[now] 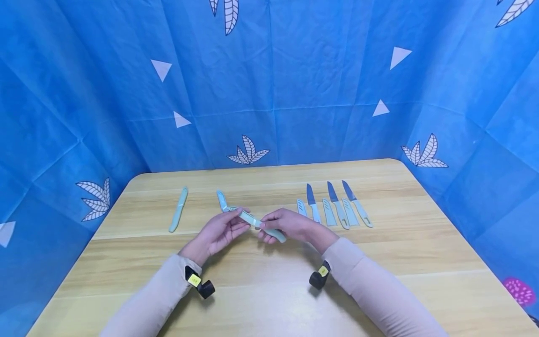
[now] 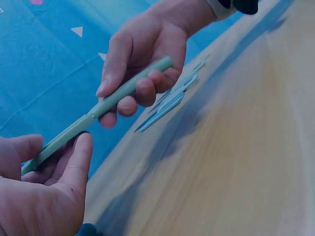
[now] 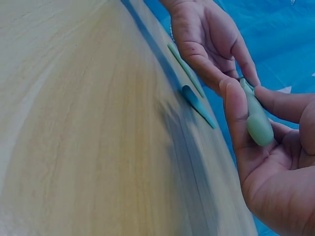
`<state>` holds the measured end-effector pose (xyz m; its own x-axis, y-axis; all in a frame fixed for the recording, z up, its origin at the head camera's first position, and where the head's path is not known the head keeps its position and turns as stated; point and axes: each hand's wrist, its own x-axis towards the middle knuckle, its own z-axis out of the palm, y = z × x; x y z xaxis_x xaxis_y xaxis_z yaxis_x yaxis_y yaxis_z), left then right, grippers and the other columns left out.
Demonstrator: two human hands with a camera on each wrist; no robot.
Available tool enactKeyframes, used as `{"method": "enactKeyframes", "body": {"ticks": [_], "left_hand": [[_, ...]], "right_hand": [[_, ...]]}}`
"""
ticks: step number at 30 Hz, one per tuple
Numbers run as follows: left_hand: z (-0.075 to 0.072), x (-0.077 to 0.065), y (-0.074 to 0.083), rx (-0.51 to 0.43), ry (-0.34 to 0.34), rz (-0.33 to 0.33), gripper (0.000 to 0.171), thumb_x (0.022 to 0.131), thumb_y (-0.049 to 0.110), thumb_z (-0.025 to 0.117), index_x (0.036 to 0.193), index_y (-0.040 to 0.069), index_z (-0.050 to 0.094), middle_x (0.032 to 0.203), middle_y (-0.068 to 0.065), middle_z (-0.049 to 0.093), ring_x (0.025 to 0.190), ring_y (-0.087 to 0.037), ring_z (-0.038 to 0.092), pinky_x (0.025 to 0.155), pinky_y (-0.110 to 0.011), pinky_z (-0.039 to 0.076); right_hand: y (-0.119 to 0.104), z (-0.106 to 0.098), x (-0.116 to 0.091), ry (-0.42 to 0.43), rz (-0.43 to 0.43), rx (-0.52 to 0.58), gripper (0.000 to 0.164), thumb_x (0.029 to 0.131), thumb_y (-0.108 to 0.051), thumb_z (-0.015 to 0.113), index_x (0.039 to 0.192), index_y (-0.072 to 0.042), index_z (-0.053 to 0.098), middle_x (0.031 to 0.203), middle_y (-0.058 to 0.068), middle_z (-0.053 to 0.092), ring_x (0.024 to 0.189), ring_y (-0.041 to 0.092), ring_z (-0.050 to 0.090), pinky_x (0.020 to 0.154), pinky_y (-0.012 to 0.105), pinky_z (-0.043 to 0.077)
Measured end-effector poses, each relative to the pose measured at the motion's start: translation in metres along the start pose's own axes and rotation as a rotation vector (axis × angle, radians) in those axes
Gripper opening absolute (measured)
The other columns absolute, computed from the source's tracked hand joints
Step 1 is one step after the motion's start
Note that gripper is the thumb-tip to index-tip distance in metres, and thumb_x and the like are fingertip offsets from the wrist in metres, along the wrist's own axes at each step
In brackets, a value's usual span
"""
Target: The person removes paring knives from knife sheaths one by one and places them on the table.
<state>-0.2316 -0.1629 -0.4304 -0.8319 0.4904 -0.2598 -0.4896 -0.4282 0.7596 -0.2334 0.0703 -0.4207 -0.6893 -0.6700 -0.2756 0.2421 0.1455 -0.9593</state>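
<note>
- So, you've got one knife [image 1: 251, 219] up off the wood, near the middle of the table [image 1: 261, 290], slanting between your hands: smooth, matte, pale green, plastic-looking, with a seam where the slim sheath meets the handle.
- The handle is gently curved and ends in a rounded butt, nicely plain from the right wrist.
- Your left hand [image 1: 223, 231] is nearly closed at the sheath end, thumb on one side, bent fingers on the other, a light pinch with the palm largely free.
- Your right hand [image 1: 282, 224] has the handle: thumb laid along it, fingers curled round from below, the butt poking out past them.
- Just beyond your left hand lies another knife-shaped piece [image 1: 222, 200], blue-green and slim, partly hidden by your fingers.
- Farther left rests a sheathed knife [image 1: 178, 209], narrow, pale and slightly bowed, flat on the wood.
- Over to the right, three bare knives [image 1: 357, 203] show dark, pointed blades and light handles, with three sheaths [image 1: 329, 213] set among them: flat, tapering, cut with slanted slots.
- Under it all, the table runs smooth, with pale, streaky grain.
- Behind, the blue curtain [image 1: 313, 79] hangs creased, printed with white triangles and outlined leaves.
</note>
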Motion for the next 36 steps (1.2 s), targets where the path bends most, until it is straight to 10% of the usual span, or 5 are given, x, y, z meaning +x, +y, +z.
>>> {"method": "enactKeyframes", "body": {"ticks": [36], "left_hand": [[0.033, -0.014, -0.048, -0.13, 0.018, 0.01, 0.041, 0.093, 0.024, 0.047, 0.123, -0.005, 0.041, 0.11, -0.023, 0.056, 0.108, -0.032, 0.052, 0.098, -0.035, 0.038]], "right_hand": [[0.013, -0.008, -0.037, -0.04, 0.023, -0.045, 0.029, 0.088, -0.018, 0.055, 0.109, 0.001, 0.058, 0.097, 0.021, 0.062, 0.084, 0.031, 0.062, 0.076, 0.041, 0.053]]}}
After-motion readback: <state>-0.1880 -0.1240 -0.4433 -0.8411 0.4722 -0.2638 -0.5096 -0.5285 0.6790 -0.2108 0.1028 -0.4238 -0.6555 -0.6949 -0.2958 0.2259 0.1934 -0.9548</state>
